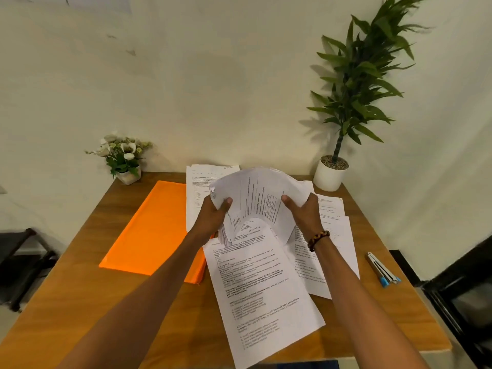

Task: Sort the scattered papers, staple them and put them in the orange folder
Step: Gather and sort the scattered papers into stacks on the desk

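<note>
The sheaf (255, 198) is held above the middle of the table (80, 315), bowed upward into an arch between both hands. The left hand (213, 219) grips its left edge, thumb on the near face and fingers curled behind. The right hand (303, 211) grips the right edge the same way; a beaded band (318, 239) sits on that wrist.

Handling judgement: the sheets are light, thin and limp. They sag and fan when held by the edges alone, and loose leaves can slide off one another. The left edge already shows splayed leaves. Best hold is on the two opposite edges with thumbs on top, then tapping one edge on the table to square it. Creasing and corner tears are the main risk; a tight pinch would dent the paper.

Directly below lies a long printed sheet (261, 288), running toward the near edge. More loose sheets (332, 235) lie to the right, overlapping, and another sheet (202, 182) lies at the far side, partly hidden by the sheaf.

The folder (149, 230) lies closed and flat at left, its right edge under the papers. The stapler (380, 270) lies at right, near the table edge, apart from the papers.

Far left stands a flower pot (127, 174); far right a plant (330, 174).
</note>
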Available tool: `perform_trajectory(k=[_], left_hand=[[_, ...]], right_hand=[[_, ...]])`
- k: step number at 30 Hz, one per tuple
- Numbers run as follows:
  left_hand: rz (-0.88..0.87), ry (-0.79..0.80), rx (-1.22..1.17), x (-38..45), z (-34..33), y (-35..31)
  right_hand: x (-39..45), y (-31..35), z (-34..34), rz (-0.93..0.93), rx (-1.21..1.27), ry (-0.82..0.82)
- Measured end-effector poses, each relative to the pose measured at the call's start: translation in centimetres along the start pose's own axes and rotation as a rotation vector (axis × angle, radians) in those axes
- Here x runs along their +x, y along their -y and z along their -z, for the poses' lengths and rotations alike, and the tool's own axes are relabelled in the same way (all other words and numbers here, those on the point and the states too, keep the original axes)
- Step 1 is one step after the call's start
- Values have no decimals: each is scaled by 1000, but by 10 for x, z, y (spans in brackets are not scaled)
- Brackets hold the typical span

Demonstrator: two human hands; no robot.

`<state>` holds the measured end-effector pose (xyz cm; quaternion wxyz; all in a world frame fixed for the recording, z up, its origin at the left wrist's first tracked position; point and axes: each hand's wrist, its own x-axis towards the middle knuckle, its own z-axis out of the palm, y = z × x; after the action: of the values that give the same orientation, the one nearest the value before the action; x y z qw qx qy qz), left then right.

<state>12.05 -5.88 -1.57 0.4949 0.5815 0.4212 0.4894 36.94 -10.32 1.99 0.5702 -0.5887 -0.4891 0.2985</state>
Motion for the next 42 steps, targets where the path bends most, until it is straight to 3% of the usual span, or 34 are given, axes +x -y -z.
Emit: perform_trajectory(k=[6, 11, 17, 27, 30, 34, 42], left_hand=[[-6, -7, 46, -1, 4, -3], [60, 48, 70, -6, 13, 10], [46, -49, 30, 1, 23, -14], [178, 330, 147, -19, 61, -8], [154, 253, 128, -19, 63, -4], [191, 30, -11, -18, 57, -2], [252, -97, -353, -23, 40, 8]], right_hand=[[-3, 3, -11, 18, -31, -54], [-7, -8, -13, -75, -56, -76], [0, 16, 0, 27, -119, -82], [20, -8, 28, -178, 36, -43], [12, -7, 24, -236, 63, -44], [2, -10, 14, -299, 108, -123], [-15, -34, -7, -421, 240, -184]])
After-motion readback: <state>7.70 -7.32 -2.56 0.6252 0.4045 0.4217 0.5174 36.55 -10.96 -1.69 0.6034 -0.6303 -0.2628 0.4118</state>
